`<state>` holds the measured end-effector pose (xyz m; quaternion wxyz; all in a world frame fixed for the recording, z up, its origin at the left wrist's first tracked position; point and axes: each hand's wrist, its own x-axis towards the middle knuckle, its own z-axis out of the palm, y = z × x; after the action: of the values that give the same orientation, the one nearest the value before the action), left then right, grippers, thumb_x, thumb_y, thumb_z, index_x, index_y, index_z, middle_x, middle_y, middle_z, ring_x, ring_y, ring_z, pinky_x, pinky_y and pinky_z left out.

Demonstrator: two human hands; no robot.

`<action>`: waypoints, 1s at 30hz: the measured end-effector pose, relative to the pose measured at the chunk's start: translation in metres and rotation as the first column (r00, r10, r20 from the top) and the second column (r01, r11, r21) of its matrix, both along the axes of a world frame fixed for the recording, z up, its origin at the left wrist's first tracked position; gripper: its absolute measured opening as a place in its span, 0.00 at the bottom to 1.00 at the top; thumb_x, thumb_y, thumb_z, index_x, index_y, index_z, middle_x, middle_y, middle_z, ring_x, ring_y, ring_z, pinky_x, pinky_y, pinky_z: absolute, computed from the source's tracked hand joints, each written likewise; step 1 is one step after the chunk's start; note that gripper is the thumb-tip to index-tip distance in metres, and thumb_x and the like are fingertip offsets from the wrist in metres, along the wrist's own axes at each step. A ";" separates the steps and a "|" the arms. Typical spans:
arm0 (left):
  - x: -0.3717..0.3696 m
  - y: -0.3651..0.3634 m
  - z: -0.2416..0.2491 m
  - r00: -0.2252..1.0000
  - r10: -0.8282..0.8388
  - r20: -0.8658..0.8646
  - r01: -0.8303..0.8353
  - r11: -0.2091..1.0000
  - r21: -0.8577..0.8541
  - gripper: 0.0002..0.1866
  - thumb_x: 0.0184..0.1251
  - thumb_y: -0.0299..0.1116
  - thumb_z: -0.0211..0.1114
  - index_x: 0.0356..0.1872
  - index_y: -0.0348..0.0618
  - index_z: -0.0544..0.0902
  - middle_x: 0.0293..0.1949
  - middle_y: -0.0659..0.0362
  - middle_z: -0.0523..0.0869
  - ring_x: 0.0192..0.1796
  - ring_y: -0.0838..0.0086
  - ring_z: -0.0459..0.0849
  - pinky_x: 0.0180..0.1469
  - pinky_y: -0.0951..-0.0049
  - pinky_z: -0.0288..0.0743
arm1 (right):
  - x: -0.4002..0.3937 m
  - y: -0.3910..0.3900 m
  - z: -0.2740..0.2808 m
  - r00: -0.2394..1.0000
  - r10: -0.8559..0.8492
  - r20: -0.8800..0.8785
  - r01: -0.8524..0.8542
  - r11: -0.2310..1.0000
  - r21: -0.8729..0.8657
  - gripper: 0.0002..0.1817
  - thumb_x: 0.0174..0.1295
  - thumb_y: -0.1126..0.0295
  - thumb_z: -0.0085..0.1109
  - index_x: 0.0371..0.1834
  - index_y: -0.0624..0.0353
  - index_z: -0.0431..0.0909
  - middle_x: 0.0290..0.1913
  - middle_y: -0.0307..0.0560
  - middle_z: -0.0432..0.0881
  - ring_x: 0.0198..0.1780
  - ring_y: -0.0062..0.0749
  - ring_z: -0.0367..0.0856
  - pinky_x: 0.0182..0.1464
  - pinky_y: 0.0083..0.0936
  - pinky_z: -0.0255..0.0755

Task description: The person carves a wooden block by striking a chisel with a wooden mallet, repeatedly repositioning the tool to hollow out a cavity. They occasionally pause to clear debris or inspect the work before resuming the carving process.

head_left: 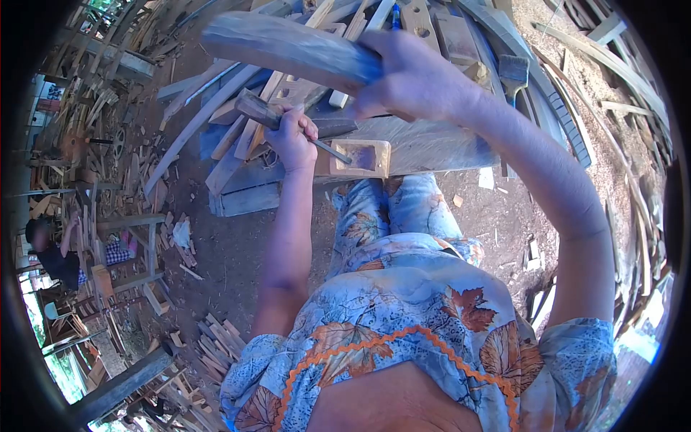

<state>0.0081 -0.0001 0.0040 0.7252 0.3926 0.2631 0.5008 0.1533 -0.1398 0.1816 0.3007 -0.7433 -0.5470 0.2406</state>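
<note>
The left hand (295, 144) is closed around a chisel (332, 151), its fingers curled together about the wooden handle, which juts out to the far left. The palm side of this grip is turned away, so how the thumb sits is hard to tell. The chisel slants down to the right, and its tip is inside the hollow of a pale wooden block (371, 158); whether the edge touches the bottom is too small to make out. The block lies at the near edge of a broad worn plank (446, 146), just beyond the person's knees, and its left part is partly hidden by the left hand and wrist.

The right hand (417, 79) holds a thick length of wood (288, 49) above the plank, farther off than the chisel. Hand and wood are both blurred; the fingers wrap around its right end, but I cannot tell how tightly they press together.

Beneath the raised wood, cut pieces (288, 91) are partly covered. A wide brush (514, 73) lies to the far right. At the far edge, a blue object (396, 16) is cut off. On the left, another person (61, 259) sits small and indistinct.
</note>
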 end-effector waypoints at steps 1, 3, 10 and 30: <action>0.000 -0.001 0.001 1.000 -0.009 -0.005 0.010 1.000 0.010 0.09 0.54 0.25 0.61 0.28 0.45 0.68 0.15 0.63 0.67 0.12 0.78 0.66 0.15 0.76 0.62 | -0.003 0.008 0.008 0.999 0.043 0.014 -0.043 0.997 0.058 0.31 0.37 0.61 0.71 0.46 0.70 0.77 0.31 0.54 0.81 0.35 0.39 0.82 0.41 0.31 0.75; 0.000 0.001 -0.003 1.000 -0.006 -0.007 0.006 1.000 0.030 0.09 0.54 0.25 0.61 0.27 0.44 0.68 0.15 0.63 0.67 0.12 0.78 0.66 0.15 0.76 0.62 | -0.013 0.024 0.023 0.996 0.083 0.030 -0.085 0.990 0.116 0.34 0.36 0.62 0.71 0.49 0.70 0.75 0.30 0.51 0.81 0.32 0.37 0.82 0.37 0.31 0.76; 0.002 0.002 -0.005 0.997 0.024 -0.070 -0.019 0.997 0.079 0.09 0.55 0.25 0.61 0.29 0.44 0.68 0.16 0.64 0.67 0.13 0.79 0.66 0.14 0.78 0.62 | -0.038 0.077 0.024 0.880 0.271 0.390 -0.287 0.958 -0.019 0.29 0.35 0.61 0.68 0.41 0.70 0.79 0.29 0.54 0.82 0.30 0.41 0.83 0.36 0.31 0.76; 0.009 0.007 -0.018 1.000 -0.014 -0.020 0.014 1.000 0.008 0.08 0.55 0.27 0.61 0.26 0.45 0.69 0.16 0.64 0.67 0.13 0.79 0.67 0.14 0.79 0.62 | -0.027 0.065 0.006 0.961 0.168 0.219 -0.190 0.978 0.082 0.23 0.35 0.62 0.67 0.34 0.68 0.80 0.32 0.56 0.83 0.39 0.42 0.84 0.40 0.31 0.77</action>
<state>0.0174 0.0073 -0.0138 0.7246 0.4021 0.2655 0.4928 0.1265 -0.0750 0.1873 0.2555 -0.6956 -0.6525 0.1584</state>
